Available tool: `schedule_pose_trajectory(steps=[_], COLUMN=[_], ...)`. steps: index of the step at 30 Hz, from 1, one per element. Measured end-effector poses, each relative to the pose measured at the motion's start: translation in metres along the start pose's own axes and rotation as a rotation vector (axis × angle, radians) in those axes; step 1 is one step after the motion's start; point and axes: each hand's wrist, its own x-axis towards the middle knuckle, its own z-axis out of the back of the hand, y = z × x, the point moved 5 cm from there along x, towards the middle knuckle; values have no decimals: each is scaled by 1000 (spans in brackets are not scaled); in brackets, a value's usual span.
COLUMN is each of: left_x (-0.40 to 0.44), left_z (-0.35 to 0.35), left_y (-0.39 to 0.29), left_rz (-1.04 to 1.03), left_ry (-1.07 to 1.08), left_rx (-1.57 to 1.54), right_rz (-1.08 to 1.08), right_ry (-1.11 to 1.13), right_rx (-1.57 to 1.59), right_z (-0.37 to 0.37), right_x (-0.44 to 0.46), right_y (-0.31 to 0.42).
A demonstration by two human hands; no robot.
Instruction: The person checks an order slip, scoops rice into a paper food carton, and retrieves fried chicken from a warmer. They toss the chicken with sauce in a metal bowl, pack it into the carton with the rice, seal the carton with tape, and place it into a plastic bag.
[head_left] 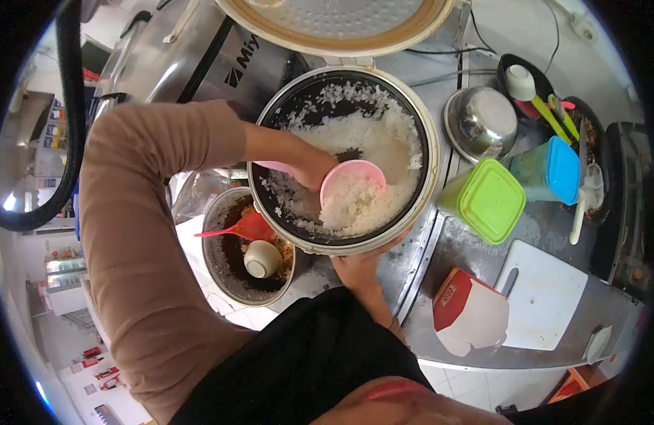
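Note:
My left hand (314,168), in a brown sleeve, reaches into the rice cooker (427,205) and is closed around the handle of a pink scoop (357,170). White rice (355,209) fills the scoop's mouth and spills over its lower edge. More cooked rice lies around it and clings to the dark inner pot. At the near side of the cooker, my right hand (361,268) grips the outside below the rim; some of its fingers are hidden. The cooker's lid (341,44) stands raised at the back.
Left of the cooker, a metal pot (212,273) contains a red spoon (252,227) and a pale cup (262,259). On the right are a steel bowl (483,124), green-lidded container (486,202), blue-lidded container (561,170), white cutting board (547,297) and red-and-white box (469,312).

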Motion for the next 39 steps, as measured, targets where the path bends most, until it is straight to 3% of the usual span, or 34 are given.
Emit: schedule_pose_trajectory(steps=[1,3,4,6,7,9,11,12,16,19,21,22,24,25,27,31,33,34,35,37,39], left_x=[-1,-7,-5,-2,-6,-22,-22,-22,-20,-10,-7,-6,1,-4,-16,-43,-44,-43,-41,-49,-43], left_z=[5,-6,-11,0,1,26,28,32,34,32,26,29,16,20,13,-3,25,39,39,67,58], left_y=[-4,-5,-1,-13,-18,-37,-43,-44,-41,-33,-38,-36,-15,-19,-16,-10,-16,-26,-22,-17,-11], left_rz=[-2,256,256,-56,-55,-104,-55,-4,13,-99,-509,-507,20,21,284,310,122,-398,-396,186,276], left_ry=[-14,254,250,-122,-113,-497,-538,-590,-581,-457,-353,-358,213,206,488,724,172,-188,-187,-495,-583], left_rx=[8,-206,-201,-40,-40,266,288,317,289,179,54,55,-21,-14,-33,-284,-194,-101,-100,321,264], right_rz=[17,38,55,58,33,5,-106,-56,6,16,-4,1,-104,-96,-32,0,36,17,17,-52,-56], right_ry=[44,85,82,75,76,80,70,180,187,159,2,5,53,49,64,124,179,191,190,-72,-48], right_rx=[-87,-176,-168,-155,-101,-45,75,-19,-227,-273,-26,-25,128,127,-48,-86,-275,-274,-273,209,151], right_z=[3,6,6,4,0,-3,-3,-9,-7,-3,3,4,2,4,8,10,13,11,11,23,32], right_x=[4,8,8,6,3,0,-2,-3,-2,2,7,7,10,12,13,15,18,14,14,21,26], right_y=[6,8,7,3,-3,-4,-5,-10,-9,-3,0,3,0,2,7,11,21,15,17,20,26])
